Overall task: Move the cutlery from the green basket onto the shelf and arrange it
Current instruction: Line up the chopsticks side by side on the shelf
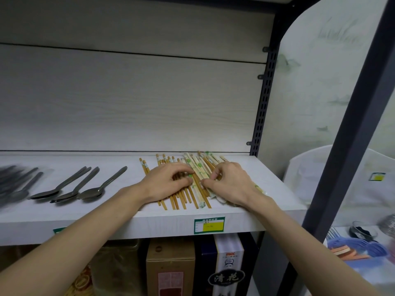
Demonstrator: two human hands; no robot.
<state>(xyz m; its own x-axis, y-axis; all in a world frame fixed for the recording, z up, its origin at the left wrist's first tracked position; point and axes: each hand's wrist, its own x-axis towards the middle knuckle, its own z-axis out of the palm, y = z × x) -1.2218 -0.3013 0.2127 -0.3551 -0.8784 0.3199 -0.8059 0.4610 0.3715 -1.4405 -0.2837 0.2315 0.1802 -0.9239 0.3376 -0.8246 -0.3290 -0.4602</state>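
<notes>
A white shelf [85, 216] carries the cutlery. Several brown wooden chopsticks [181, 199] lie side by side near its middle, with pale wrapped chopsticks [197, 167] fanned over them to the right. My left hand [166, 182] lies over the brown chopsticks, fingers curled and fingertips on the wrapped ones. My right hand [230, 182] is on the right part of the pile, thumb and fingers pinching a wrapped pair. Three steel spoons [89, 189] lie in a row to the left. The green basket is not in view.
More dark cutlery [12, 180] lies blurred at the far left of the shelf. Boxes [171, 268] stand on the level below. A dark upright post [342, 146] rises on the right; beyond it a table holds blue plastic spoons [359, 246].
</notes>
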